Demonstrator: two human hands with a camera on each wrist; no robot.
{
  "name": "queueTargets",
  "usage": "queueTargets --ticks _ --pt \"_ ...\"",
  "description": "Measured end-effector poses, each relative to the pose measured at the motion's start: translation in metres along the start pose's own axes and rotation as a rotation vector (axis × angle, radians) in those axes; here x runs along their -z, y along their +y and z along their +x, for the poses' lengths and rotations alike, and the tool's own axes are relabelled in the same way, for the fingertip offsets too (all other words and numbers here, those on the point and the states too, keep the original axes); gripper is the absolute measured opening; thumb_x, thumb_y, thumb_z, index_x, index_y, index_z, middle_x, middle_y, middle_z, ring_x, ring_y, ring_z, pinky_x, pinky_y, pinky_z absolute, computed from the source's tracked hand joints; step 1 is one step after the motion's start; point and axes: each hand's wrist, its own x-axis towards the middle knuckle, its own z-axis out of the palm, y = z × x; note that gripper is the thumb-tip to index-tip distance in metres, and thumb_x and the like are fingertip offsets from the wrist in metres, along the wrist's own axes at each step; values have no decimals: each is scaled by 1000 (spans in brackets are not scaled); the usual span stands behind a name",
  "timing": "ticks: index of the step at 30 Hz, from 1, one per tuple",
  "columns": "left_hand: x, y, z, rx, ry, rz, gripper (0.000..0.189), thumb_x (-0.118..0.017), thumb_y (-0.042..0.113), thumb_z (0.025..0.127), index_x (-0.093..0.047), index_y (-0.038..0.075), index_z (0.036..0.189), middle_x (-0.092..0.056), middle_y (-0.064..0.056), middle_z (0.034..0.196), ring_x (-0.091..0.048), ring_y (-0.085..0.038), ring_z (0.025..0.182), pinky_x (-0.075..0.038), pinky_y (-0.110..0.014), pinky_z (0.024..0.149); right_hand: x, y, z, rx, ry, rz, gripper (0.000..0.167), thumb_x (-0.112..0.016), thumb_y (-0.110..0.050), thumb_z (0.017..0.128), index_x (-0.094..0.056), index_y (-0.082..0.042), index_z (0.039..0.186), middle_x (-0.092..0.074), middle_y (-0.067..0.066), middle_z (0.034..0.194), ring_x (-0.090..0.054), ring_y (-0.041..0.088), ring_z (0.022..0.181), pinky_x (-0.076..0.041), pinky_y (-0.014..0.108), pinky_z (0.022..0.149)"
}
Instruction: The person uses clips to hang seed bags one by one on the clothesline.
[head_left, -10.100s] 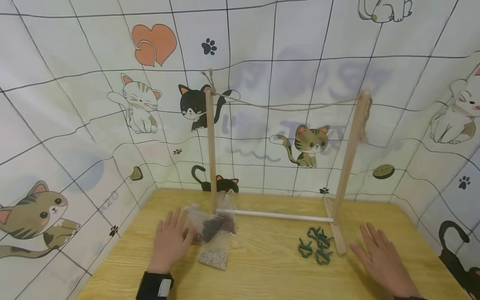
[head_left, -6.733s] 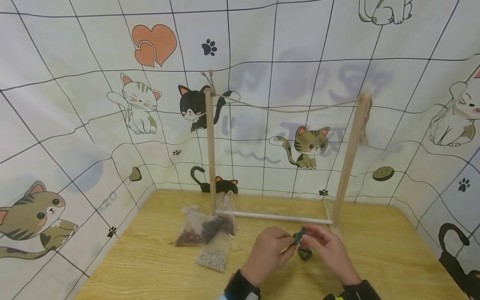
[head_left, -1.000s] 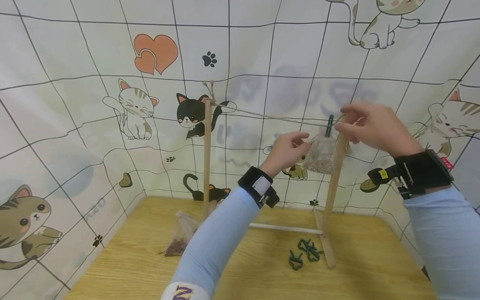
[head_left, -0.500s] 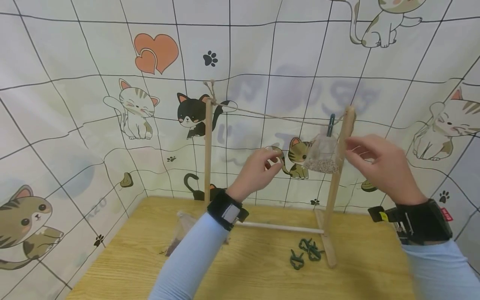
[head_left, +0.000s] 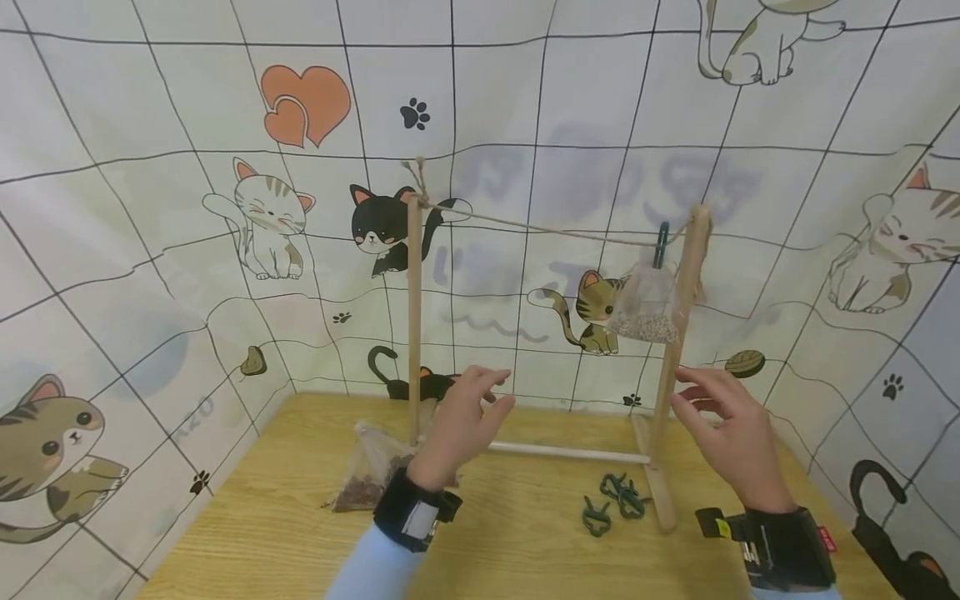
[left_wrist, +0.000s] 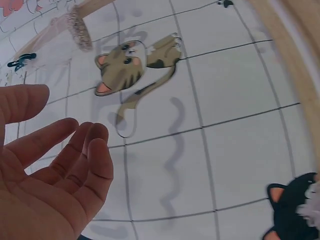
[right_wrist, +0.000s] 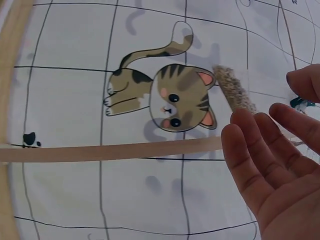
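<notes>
My left hand (head_left: 465, 421) hovers over the table, left of the wooden rack's middle, its fingers loosely bent and holding nothing. My right hand (head_left: 727, 433), also holding nothing, is beside the rack's right post (head_left: 678, 333). A small mesh bag (head_left: 643, 304) of pale grains hangs from the twine (head_left: 540, 227) near that post. One green clip (head_left: 661, 244) pins its top there. The left wrist view catches the hanging bag (left_wrist: 79, 30) and clip (left_wrist: 22, 61) beyond my fingers. In the right wrist view the bag's grains (right_wrist: 234, 89) appear past my fingertips.
Several green clips (head_left: 597, 518) lie on the table (head_left: 525, 550) by the rack's right foot (head_left: 658, 500). More mesh bags with dark contents (head_left: 363, 483) sit at the left post (head_left: 414, 325), partly behind my left hand. A white rod (head_left: 562, 452) joins the posts low down.
Earlier the pale-grain bag lay on the table; now it hangs clipped to the twine. Over the last second both hands let go and came down, the left one also moving left.
</notes>
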Motion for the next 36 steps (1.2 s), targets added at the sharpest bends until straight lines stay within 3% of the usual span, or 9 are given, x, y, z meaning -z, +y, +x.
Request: queueTargets --ticks 8,14,18,22,25,27,31,36 --pt "-17 -27 -39 61 39 37 36 -64 17 102 -66 0 133 -64 -17 122 -63 -26 93 -51 -28 71 -22 20 -41 -97 -23 15 38 -75 11 85 -70 3 122 -67 17 113 -55 -15 92 -46 4 77" --pt "-34 -42 -54 84 35 -8 34 -68 11 99 -66 -4 130 -64 -19 118 -64 -26 91 -50 -26 70 -40 28 -63 -145 -44 55 35 -75 11 85 -72 4 119 -69 19 111 -57 -12 89 -48 5 73" --pt "-46 -46 -61 99 -1 -12 34 -67 12 100 -66 -3 131 -65 -19 121 -63 -26 92 -49 -26 70 -49 33 -76 -193 -69 30 33 -77 8 85 -71 5 117 -69 20 108 -58 -11 84 -49 7 68" --pt "-58 -40 -64 135 -71 -25 37 -66 17 101 -64 0 134 -63 -17 123 -63 -26 94 -49 -25 71 -56 40 -85 -279 -131 -45 28 -77 4 87 -72 5 115 -70 18 106 -62 -1 80 -52 14 64" --pt "-69 -30 -64 149 -131 -31 39 -66 18 102 -64 1 136 -61 -14 121 -62 -25 94 -48 -23 69 -59 46 -89 -357 -229 -96 24 -74 -1 91 -72 7 113 -71 18 102 -66 14 78 -54 24 64" --pt "-76 -24 -63 135 -162 -17 39 -66 19 102 -64 1 136 -62 -13 120 -64 -23 93 -50 -22 70 -60 50 -90 -408 -307 -121 24 -71 -4 93 -71 8 113 -71 17 99 -67 22 78 -55 29 65" --pt "-94 -14 -64 71 -207 50 38 -67 20 101 -65 2 134 -64 -12 122 -67 -22 100 -55 -25 78 -62 57 -92 -513 -447 -156 26 -68 -9 95 -71 9 113 -72 15 93 -66 23 77 -53 34 65" --pt "-115 -3 -65 -10 -240 150 35 -70 20 100 -68 4 130 -66 -9 121 -64 -17 106 -56 -26 85 -65 62 -97 -593 -517 -160 24 -67 -11 94 -71 9 107 -72 12 84 -59 17 66 -47 30 55"
